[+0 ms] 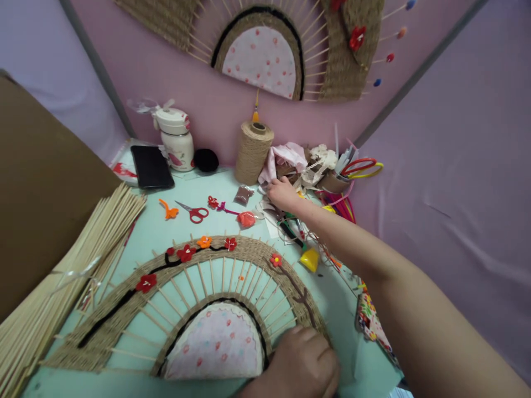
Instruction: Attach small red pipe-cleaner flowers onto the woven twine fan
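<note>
A woven twine fan [249, 249] with thin stick ribs lies on the table, its half-round centre covered in pink-dotted cloth [219, 345]. Red and orange flowers [186, 253] and dark branch lines run along its outer band. My left hand [305, 362] is closed over the fan's lower right end; whatever lies under its fingers is hidden. Reaching across to the back, my right hand [284, 193] has its fingers curled down into a pile of scraps beside a pink cloth [288, 157]. I cannot make out what its fingertips pinch.
A twine spool [254, 155], white bottle [176, 141] and phone [152, 167] stand or lie along the back. Scissors [194, 212] and small packets lie beyond the fan. Thin sticks [70, 282] are bundled at left; a similar fan [344, 55] hangs above.
</note>
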`<act>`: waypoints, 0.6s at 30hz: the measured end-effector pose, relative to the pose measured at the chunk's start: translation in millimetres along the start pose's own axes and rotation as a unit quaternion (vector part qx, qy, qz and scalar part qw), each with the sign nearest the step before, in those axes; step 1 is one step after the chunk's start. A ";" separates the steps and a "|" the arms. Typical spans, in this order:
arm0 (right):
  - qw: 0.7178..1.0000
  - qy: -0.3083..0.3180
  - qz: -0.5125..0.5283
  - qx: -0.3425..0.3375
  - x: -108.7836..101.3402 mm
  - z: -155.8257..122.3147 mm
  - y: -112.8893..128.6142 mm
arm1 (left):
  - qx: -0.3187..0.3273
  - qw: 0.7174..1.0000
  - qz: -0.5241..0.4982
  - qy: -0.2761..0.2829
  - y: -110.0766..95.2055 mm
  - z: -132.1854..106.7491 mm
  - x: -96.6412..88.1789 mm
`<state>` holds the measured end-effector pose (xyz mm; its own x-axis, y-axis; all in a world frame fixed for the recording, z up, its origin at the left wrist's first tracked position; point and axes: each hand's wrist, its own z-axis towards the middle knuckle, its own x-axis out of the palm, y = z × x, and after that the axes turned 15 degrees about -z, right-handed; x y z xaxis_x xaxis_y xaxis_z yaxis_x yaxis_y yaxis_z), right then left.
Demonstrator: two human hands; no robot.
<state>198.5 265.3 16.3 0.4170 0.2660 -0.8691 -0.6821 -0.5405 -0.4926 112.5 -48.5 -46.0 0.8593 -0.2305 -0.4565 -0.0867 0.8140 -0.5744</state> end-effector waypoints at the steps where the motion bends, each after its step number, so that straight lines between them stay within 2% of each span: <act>1: 1.000 0.002 0.002 0.005 -0.1 0.4 0.2 | -0.008 1.000 -0.001 0.017 -1.0 -0.2 -1.4; 4: 0.999 0.001 0.014 0.036 -6.3 -0.4 -1.0 | -0.031 0.998 -0.010 0.056 -4.4 0.4 -7.6; 8: 0.993 -0.011 0.031 0.118 -21.7 -6.3 -9.5 | -0.042 0.997 -0.018 0.067 -7.3 2.9 -13.6; 11: 0.972 -0.068 0.093 0.204 -35.3 -22.1 -21.4 | -0.042 0.997 -0.023 0.068 -8.2 4.9 -15.3; 15: 0.913 -0.204 0.229 0.268 -68.6 -72.4 -28.5 | -0.040 0.996 -0.030 0.068 -8.7 7.8 -17.0; 18: 0.876 -0.241 0.290 0.299 -103.2 -128.9 -11.1 | -0.039 0.996 -0.036 0.078 -9.3 9.7 -17.9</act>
<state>240.4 141.0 117.1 -0.3077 0.4704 -0.8270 -0.9486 -0.2191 0.2283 102.8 -46.8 -25.9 0.7762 -0.3727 -0.5086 -0.0712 0.7497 -0.6579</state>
